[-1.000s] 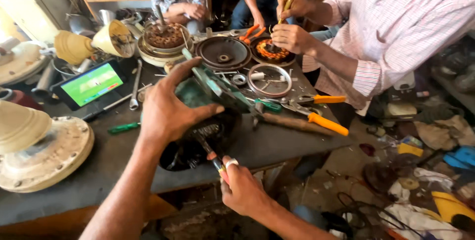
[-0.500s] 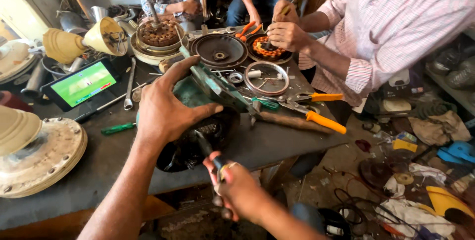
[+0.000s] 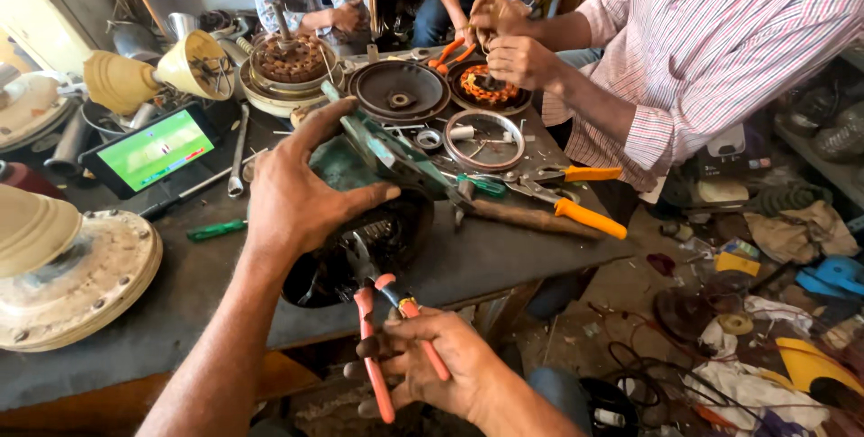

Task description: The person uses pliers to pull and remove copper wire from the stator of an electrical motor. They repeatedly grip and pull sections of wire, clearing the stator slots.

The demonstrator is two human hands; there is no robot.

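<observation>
My left hand [image 3: 297, 189] presses down on a green fan motor housing [image 3: 369, 153] with a dark round underside [image 3: 360, 248], tilted at the front edge of the workbench [image 3: 504, 252]. My right hand [image 3: 432, 374] grips red-handled pliers [image 3: 382, 329] below the bench edge. The pliers' jaws reach up into the dark underside of the housing. What the jaws bite on is hidden.
A person in a striped shirt [image 3: 720, 41] works copper windings [image 3: 486, 86] at the right. Orange-handled pliers [image 3: 576, 212], a hammer handle [image 3: 531, 218], metal rings [image 3: 481, 138], a tablet [image 3: 153, 149], a green screwdriver [image 3: 216, 230] and cream fan parts [image 3: 63, 275] crowd the bench. Debris covers the floor.
My right hand has come up from below the bench and the red pliers now reach into the housing's underside. My left hand has stayed on the green housing.
</observation>
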